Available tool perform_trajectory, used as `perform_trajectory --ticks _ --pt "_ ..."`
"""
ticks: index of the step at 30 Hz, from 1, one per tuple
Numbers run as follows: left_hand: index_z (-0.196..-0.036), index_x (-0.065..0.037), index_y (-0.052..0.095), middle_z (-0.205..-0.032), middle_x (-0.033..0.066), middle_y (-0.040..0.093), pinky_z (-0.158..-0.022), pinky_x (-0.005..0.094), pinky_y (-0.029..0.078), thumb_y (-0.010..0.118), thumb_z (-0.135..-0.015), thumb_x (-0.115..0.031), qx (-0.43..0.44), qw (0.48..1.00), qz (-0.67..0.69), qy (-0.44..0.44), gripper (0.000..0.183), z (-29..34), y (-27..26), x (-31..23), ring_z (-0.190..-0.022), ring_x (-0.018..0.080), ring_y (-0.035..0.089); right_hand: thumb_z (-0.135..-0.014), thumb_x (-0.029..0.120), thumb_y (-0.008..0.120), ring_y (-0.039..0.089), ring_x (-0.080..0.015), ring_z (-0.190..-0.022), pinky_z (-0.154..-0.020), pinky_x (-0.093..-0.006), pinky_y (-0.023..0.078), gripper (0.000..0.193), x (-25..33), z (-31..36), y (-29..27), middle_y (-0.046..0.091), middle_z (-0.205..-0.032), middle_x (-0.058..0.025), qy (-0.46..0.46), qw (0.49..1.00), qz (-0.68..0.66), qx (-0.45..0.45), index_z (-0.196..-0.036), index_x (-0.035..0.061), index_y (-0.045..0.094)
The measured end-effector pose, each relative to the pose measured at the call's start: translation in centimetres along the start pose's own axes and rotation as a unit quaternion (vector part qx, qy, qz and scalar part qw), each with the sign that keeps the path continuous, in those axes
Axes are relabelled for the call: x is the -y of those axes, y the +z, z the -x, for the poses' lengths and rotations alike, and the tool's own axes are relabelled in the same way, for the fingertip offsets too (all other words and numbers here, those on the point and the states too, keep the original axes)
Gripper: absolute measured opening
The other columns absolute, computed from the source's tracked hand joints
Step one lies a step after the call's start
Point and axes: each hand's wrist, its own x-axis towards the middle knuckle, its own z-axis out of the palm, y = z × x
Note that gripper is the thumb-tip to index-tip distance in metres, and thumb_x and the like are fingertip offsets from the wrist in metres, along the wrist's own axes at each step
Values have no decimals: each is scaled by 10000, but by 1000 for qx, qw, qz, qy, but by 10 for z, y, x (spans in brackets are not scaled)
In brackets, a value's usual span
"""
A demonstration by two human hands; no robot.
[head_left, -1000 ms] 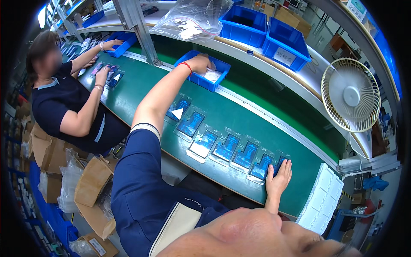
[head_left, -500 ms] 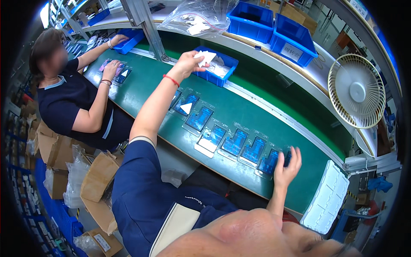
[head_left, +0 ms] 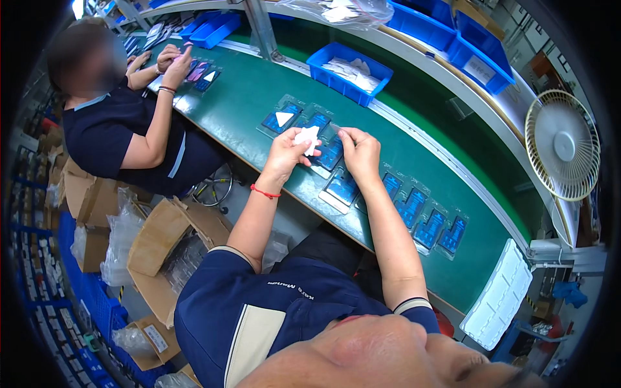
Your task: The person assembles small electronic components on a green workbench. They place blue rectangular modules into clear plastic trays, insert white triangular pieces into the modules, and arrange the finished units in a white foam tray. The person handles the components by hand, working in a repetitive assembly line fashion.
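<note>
The fingers of our left hand are closed around a small bunch of white pieces, and they hold it above the left part of a row. The fingers of our right hand are narrow, with tips brought together, just beside this bunch; we cannot tell if something thin is between them. Below our hands and our right forearm, blue flat items in clear packaging lie in a slanting row on the green table. On the item at the left end there is a white triangle. Behind the row, near the back edge, stands a blue bin with more white pieces inside. At the right end of the table we see a white tray. Above the back runs a shelf, which carries blue containers and a clear bag; a cream fan is at its right. On our left, another person in a dark top sits at the same table. Cardboard boxes are on the floor.
</note>
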Motion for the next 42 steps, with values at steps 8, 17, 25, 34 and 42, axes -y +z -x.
perform_trajectory --ticks 8,17,25,34,42 --pt "-1281 16 438 -1049 187 661 -523 196 494 535 -897 55 67 997 47 16 398 23 9 8 -674 110 628 -765 16 619 576 -292 -1086 -999 -442 372 337 5 23 -3 664 -1077 -163 -134 975 177 22 -1095 42 684" --pt "-1255 -34 465 -983 135 674 -499 171 446 527 -889 75 106 994 11 2 387 36 32 19 -644 71 597 -816 60 667 660 -178 -729 -708 -337 494 108 0 39 -29 696 -773 -96 15 997 -74 -31 -909 31 714" --pt "-1184 3 527 -891 100 677 -484 174 462 611 -873 44 101 995 -5 1 325 39 44 16 -661 82 633 -791 210 719 618 -267 -927 -946 -433 361 168 7 82 -53 696 -848 -67 -134 979 149 45 -887 72 711" --pt "-1130 8 546 -971 130 665 -590 239 590 602 -903 6 181 982 20 -55 234 48 85 31 -803 208 707 -805 109 740 611 -87 -636 -585 -256 480 107 -17 87 -73 674 -697 -47 147 971 -190 0 -813 19 682" --pt "-1053 25 576 -877 132 689 -579 242 586 631 -885 7 129 990 -26 -58 178 48 87 34 -747 183 706 -777 107 730 612 -209 -665 -665 -345 467 84 -18 91 -100 659 -704 -78 -49 970 212 -113 -816 46 686"
